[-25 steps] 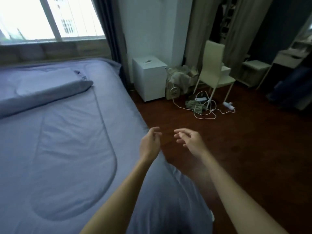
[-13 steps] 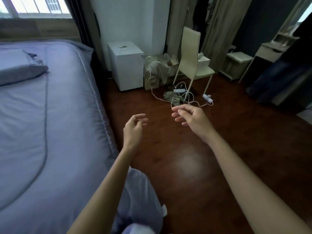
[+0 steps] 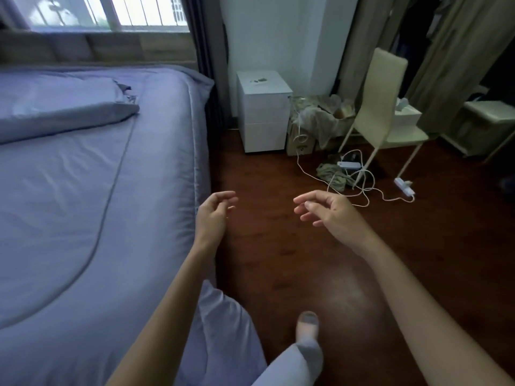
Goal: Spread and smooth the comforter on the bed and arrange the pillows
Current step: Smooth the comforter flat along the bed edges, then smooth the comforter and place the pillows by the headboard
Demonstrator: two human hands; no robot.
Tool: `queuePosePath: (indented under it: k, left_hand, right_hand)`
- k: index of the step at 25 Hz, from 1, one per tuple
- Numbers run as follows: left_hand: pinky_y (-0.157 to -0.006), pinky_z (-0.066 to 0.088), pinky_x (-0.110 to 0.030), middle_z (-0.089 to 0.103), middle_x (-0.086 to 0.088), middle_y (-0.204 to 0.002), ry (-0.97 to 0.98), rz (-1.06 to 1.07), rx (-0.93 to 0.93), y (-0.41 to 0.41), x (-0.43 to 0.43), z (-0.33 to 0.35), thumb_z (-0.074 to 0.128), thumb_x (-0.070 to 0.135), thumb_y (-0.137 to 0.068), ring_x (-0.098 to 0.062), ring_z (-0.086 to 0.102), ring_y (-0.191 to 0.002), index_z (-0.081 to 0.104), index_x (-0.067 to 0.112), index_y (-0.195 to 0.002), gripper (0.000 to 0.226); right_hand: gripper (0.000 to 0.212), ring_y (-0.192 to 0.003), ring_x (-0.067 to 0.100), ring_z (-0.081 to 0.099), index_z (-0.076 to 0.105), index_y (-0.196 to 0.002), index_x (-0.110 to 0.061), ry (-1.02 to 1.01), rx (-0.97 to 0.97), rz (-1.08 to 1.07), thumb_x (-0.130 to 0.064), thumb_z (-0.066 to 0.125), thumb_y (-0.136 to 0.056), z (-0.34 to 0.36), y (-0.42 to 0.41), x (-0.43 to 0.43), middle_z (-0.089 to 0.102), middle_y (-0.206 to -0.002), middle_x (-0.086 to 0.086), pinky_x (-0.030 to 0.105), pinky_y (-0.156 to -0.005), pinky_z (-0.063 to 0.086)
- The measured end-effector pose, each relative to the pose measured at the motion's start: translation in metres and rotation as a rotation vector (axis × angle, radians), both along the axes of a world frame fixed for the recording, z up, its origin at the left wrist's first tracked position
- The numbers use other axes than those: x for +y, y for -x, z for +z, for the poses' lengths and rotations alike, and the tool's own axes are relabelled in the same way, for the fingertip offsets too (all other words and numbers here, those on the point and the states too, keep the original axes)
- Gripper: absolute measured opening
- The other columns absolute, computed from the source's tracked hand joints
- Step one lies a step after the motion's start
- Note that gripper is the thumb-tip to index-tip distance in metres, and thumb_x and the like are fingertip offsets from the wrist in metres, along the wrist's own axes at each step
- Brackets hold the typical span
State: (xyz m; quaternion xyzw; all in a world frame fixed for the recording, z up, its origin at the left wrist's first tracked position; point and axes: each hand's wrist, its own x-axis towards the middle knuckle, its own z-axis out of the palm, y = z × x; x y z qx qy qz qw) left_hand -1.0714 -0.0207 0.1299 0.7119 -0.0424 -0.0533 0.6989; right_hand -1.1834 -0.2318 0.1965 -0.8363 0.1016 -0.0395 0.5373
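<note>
Comforter point(image 3: 83, 218): blue-grey, spread over the bed from its near end to its headboard edge. Light creases cross the middle, and a fold point(image 3: 223, 330) hangs off the near corner on the floor side.
Pillow point(image 3: 55, 112): the one in view lies on the comforter at the headboard end, its open end rumpled.
Key relation: the comforter lies to the left of both hands, its long axis running away toward the window. The left hand is the nearer.
Left hand point(image 3: 213, 215): in the air at the bed's floor-side edge, fingers loosely curled, holding nothing.
Right hand point(image 3: 331, 215): over the wooden floor point(image 3: 278, 260), well apart from the bed, fingers relaxed and half curled, empty.
Likely next: a leftward reach, probably for the creases or the hanging fold.
Writing: none legible.
Around: a white drawer cabinet point(image 3: 263, 112) by the bed's far corner, then a pale chair point(image 3: 384, 107) and tangled white cables point(image 3: 359, 188).
</note>
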Motion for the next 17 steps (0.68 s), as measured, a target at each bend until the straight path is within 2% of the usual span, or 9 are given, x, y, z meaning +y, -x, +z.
queuePosePath:
  k: [3, 6, 8, 10, 13, 17]
  left_hand:
    - [-0.064, 0.046, -0.012, 0.070, 0.003, -0.094, 0.007, 0.042, 0.026, -0.039, -0.029, 0.006, 0.044, 0.007, -0.095, -0.011, 0.066, -0.083, 0.065, 0.020, -0.101, 0.026]
    - [-0.069, 0.046, -0.019, 0.070, 0.004, -0.094, 0.017, 0.087, 0.015, -0.083, -0.043, 0.012, 0.043, 0.007, -0.096, -0.010, 0.064, -0.083, 0.064, 0.021, -0.100, 0.026]
    - [-0.069, 0.046, -0.015, 0.068, 0.002, -0.094, 0.007, 0.154, 0.025, -0.121, -0.036, 0.017, 0.041, 0.005, -0.098, -0.010, 0.062, -0.083, 0.062, 0.016, -0.104, 0.025]
    - [-0.070, 0.047, -0.008, 0.068, 0.000, -0.099, -0.114, 0.192, 0.000, -0.152, -0.017, 0.026, 0.043, 0.005, -0.098, -0.012, 0.062, -0.089, 0.061, 0.015, -0.111, 0.025]
    - [-0.085, 0.049, -0.018, 0.070, 0.007, -0.102, -0.370, 0.192, -0.091, -0.183, 0.015, 0.045, 0.048, 0.010, -0.096, -0.008, 0.066, -0.093, 0.063, 0.026, -0.109, 0.025]
    - [-0.092, 0.052, -0.032, 0.071, 0.015, -0.095, -0.359, 0.341, -0.066, -0.202, 0.045, 0.052, 0.049, 0.015, -0.095, -0.009, 0.067, -0.094, 0.062, 0.040, -0.096, 0.028]
  right_hand:
    - [0.024, -0.082, 0.011, 0.070, 0.070, -0.093, -0.030, -0.003, -0.005, 0.045, -0.018, 0.049, -0.095, 0.002, -0.058, -0.024, 0.074, -0.089, -0.006, 0.030, -0.074, 0.050]
    - [0.023, -0.079, 0.008, 0.068, 0.070, -0.093, -0.027, -0.003, 0.017, 0.172, -0.016, 0.050, -0.095, 0.000, -0.139, -0.030, 0.073, -0.089, -0.005, 0.030, -0.073, 0.048]
    - [0.022, -0.080, 0.009, 0.067, 0.070, -0.094, -0.026, -0.014, 0.025, 0.271, -0.016, 0.050, -0.095, 0.000, -0.205, -0.023, 0.073, -0.089, -0.005, 0.029, -0.073, 0.048]
    - [0.021, -0.081, 0.009, 0.067, 0.070, -0.097, -0.024, -0.021, 0.027, 0.356, -0.016, 0.050, -0.095, 0.003, -0.260, -0.008, 0.073, -0.090, -0.006, 0.028, -0.073, 0.048]
    - [0.022, -0.080, 0.007, 0.068, 0.069, -0.099, -0.024, -0.025, 0.029, 0.529, -0.016, 0.049, -0.096, 0.010, -0.330, 0.017, 0.073, -0.091, -0.006, 0.024, -0.071, 0.047]
    - [0.023, -0.068, 0.001, 0.065, 0.068, -0.096, -0.021, 0.013, 0.067, 0.705, -0.010, 0.048, -0.095, 0.004, -0.416, 0.053, 0.071, -0.085, -0.004, 0.014, -0.059, 0.044]
